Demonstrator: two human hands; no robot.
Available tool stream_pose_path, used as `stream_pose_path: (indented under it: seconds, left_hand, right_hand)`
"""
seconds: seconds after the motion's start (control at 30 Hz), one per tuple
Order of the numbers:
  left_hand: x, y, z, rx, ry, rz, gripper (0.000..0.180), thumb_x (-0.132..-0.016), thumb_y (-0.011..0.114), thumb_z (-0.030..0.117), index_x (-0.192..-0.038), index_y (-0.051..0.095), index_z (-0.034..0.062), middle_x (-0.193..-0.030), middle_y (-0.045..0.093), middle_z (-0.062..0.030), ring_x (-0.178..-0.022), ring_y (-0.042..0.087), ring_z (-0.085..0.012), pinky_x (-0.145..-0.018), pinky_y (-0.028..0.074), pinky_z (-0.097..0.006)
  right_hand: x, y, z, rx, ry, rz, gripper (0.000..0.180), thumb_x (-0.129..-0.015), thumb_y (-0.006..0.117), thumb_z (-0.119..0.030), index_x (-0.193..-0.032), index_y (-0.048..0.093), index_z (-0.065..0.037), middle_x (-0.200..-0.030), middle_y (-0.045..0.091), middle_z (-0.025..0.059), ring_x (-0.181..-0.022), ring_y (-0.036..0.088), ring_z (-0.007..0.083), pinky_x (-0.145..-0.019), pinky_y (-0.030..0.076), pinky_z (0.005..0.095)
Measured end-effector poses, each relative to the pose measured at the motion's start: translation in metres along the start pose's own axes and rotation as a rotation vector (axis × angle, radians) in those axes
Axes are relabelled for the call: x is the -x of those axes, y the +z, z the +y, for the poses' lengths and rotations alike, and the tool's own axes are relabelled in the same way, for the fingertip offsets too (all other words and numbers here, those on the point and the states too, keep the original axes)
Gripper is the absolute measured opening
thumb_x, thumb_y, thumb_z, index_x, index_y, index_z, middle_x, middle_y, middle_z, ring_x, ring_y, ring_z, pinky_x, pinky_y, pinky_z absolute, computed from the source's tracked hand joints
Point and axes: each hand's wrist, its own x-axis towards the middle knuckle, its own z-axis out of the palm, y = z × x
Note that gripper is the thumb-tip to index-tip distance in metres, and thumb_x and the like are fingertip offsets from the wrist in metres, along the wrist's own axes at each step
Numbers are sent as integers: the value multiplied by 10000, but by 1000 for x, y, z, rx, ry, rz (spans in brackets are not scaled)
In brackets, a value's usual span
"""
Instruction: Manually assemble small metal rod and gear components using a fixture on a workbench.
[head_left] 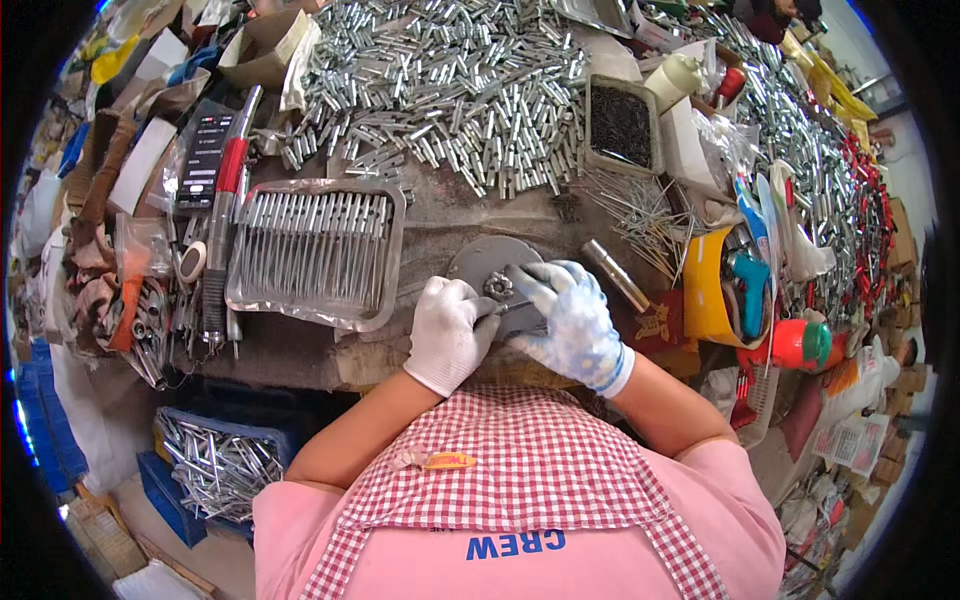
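Across the upper middle of the frame spreads a heap of short silvery metal pieces (440,90). Left of centre, a shiny tray (397,240) holds a row of slim rods (310,250). Near the centre, the gloved right hand (575,325) and the smaller-looking left hand (449,330) bend their fingers close around a knobbly metal part (498,287) over a grey disc (468,262); whether either grips it, I cannot tell.

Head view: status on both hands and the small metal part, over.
Left hand and right hand, both gloved, at small metal part. Over round grey disc; exact grip unclear. Metal tube near right hand, not in between.
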Motion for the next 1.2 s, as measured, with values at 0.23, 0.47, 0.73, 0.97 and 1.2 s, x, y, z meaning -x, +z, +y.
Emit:
stream_pose_path:
  seconds: [0.23,0.47,0.73,0.97,1.2]
  left_hand:
    - [0,-1,0,0,8,-14,75,-672,721,90,-745,735,77,-763,627,-74,-827,576,-295,-753,493,-398]
    - [1,0,-1,28,-11,-20,88,-679,747,99,-765,740,82,-789,630,-62,-836,566,-268,-761,491,-380]
    - [1,2,-5,8,17,-29,97,-693,759,116,-787,756,94,-770,628,-53,-841,558,-258,-770,490,-375]
    - [0,-1,-5,17,25,-60,133,-673,754,112,-802,751,79,-779,635,-67,-851,564,-270,-770,488,-372]
    - [-3,0,-1,7,1,-53,102,-668,745,88,-770,747,87,-764,639,-51,-815,562,-261,-755,485,-367]
  right_hand:
    - [16,26,4,196,-231,18,305,-709,738,-254,-980,729,-114,-1156,584,59,-1115,518,289,-927,413,442]
    - [32,-10,39,245,36,324,739,-721,752,-272,-1385,507,-61,-1139,559,138,-1034,528,310,-943,415,477]
    - [52,-16,35,-55,129,404,785,-757,663,-2,-1486,379,-69,-920,583,165,-783,608,349,-687,508,455]
    - [60,3,8,-152,121,-20,728,-766,712,-174,-1435,444,-69,-842,648,171,-704,660,340,-637,541,427]
    - [66,7,18,-98,187,-194,702,-735,713,-75,-1399,486,-73,-942,696,196,-777,699,334,-689,569,398]
